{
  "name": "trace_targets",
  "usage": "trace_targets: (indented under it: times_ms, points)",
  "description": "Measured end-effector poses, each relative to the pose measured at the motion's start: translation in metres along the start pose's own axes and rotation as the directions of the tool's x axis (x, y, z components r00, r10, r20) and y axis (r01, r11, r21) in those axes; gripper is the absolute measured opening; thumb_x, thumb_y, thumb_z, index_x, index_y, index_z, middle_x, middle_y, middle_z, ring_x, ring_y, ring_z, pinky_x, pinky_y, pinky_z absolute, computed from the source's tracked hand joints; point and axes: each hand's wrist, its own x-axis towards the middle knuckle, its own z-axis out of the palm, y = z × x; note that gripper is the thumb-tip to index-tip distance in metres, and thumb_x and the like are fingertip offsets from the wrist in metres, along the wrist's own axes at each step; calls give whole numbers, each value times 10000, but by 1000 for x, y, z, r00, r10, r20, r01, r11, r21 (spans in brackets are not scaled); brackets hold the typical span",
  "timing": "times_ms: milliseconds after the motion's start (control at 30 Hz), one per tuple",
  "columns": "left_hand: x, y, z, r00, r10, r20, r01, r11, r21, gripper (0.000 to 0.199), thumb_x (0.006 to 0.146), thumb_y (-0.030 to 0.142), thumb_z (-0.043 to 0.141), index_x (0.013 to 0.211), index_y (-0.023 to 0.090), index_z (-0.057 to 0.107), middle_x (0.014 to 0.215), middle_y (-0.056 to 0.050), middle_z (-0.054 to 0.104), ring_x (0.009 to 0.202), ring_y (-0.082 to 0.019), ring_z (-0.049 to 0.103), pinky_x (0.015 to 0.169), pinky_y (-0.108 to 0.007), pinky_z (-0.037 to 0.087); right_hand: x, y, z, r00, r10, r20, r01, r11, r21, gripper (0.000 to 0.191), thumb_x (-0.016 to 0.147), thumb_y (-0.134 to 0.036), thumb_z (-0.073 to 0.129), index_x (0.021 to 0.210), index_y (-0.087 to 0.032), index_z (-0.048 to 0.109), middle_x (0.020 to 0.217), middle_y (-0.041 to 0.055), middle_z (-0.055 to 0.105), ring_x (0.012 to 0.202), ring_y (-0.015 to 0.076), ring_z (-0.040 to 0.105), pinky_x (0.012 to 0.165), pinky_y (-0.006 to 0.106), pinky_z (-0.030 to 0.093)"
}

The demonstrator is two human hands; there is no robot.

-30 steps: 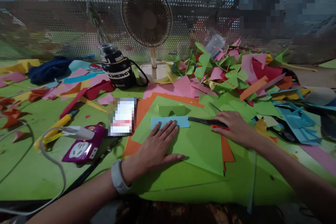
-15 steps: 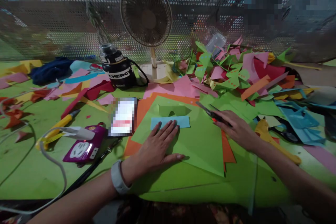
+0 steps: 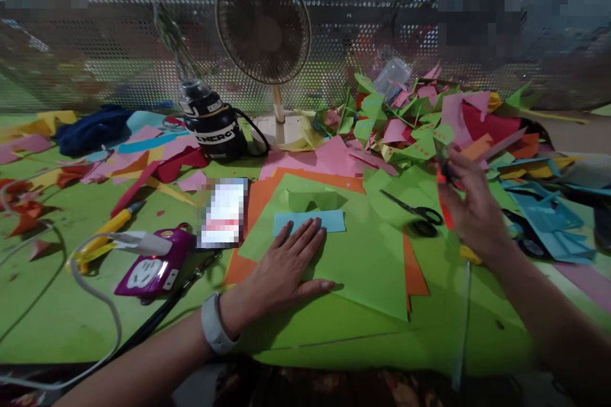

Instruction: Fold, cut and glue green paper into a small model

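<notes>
My left hand point(image 3: 289, 264) lies flat with fingers outstretched, pressing a light blue paper strip point(image 3: 337, 221) onto a stack of coloured sheets. On top of that stack is a green sheet point(image 3: 367, 267), with orange paper point(image 3: 415, 267) showing beneath it. Just above the blue strip sits a small folded green paper piece point(image 3: 305, 199) with a notch. My right hand point(image 3: 470, 203) is raised to the right of the stack, closed around a slim orange-and-black utility knife point(image 3: 445, 200); its tip is blurred. Black scissors point(image 3: 420, 213) rest beside the sheets.
A phone point(image 3: 222, 213) and a purple power socket point(image 3: 153, 264) with a cable lie at left. Behind stand a black flask point(image 3: 214, 130) and a fan point(image 3: 265, 25). Paper scraps point(image 3: 415, 121) are heaped at back right. A yellow-handled tool point(image 3: 112, 222) lies left.
My right hand has moved right and up, away from the sheets, with the utility knife. The scissors it partly covered now show whole. My left hand has stayed in place.
</notes>
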Motion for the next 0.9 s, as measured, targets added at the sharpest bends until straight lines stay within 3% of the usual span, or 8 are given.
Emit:
trace_targets:
  times_ms: [67,133,200,233,300,400,500,900]
  points:
    - [0,0,0,1000,1,4,-1,1000,4,936,919,732,291,1551,199,-147,1609,-158,181,1480,-317,186,1198,-513,101,10,-3,-4,992,97,-82,-84,984,155,407,980,-484,393,1301,-260,503,1351,129,564,1284,314,515,1060,550,414]
    - [0,0,0,1000,1,12,-1,1000,7,938,919,733,293,1551,196,-146,1608,-157,182,1480,-319,187,1195,-518,109,14,-7,-6,988,132,-77,-115,976,185,385,996,-470,353,1306,-296,500,1256,115,622,1124,294,619,957,513,505]
    - [0,0,-1,1000,-2,16,1,1000,9,945,918,734,292,1550,186,-147,1610,-154,177,1482,-317,180,1193,-520,117,6,-13,0,994,108,34,-111,990,85,348,966,-457,453,1244,-281,566,1069,91,673,914,276,670,819,474,563]
    - [0,1,-1,1000,-5,13,5,1000,9,947,918,734,289,1549,179,-147,1610,-151,175,1483,-313,176,1194,-516,116,-1,-16,5,982,77,172,-78,997,1,346,963,-444,468,1231,-259,586,1011,86,672,859,270,667,766,459,573]
    - [-1,2,-2,1000,-14,3,14,1000,9,942,920,732,282,1551,172,-137,1612,-141,173,1486,-299,172,1199,-500,109,-21,-21,20,909,-58,413,113,988,-109,355,1003,-363,381,1233,-220,611,1065,121,646,890,266,651,753,439,573]
    - [-1,3,-1,1000,-25,-9,25,1000,6,914,920,735,270,1564,186,-76,1612,-123,186,1487,-287,176,1204,-487,103,-47,-19,40,786,-266,559,420,892,-167,355,996,-244,384,1261,-170,609,1125,169,617,1018,296,604,855,471,542]
    - [0,3,1,999,-32,-7,32,999,-3,899,915,745,269,1572,194,-4,1607,-119,213,1485,-294,183,1206,-502,86,-56,-11,47,735,-321,597,532,819,-214,405,969,-157,419,1350,-165,553,1101,168,621,997,291,594,859,468,533]
    - [4,6,0,1000,-28,-1,28,999,-16,957,897,762,298,1568,166,-37,1611,-143,186,1481,-307,195,1196,-509,139,-59,-7,37,702,-333,629,599,753,-271,394,975,-149,413,1331,-79,568,1031,182,607,932,287,570,787,429,540]
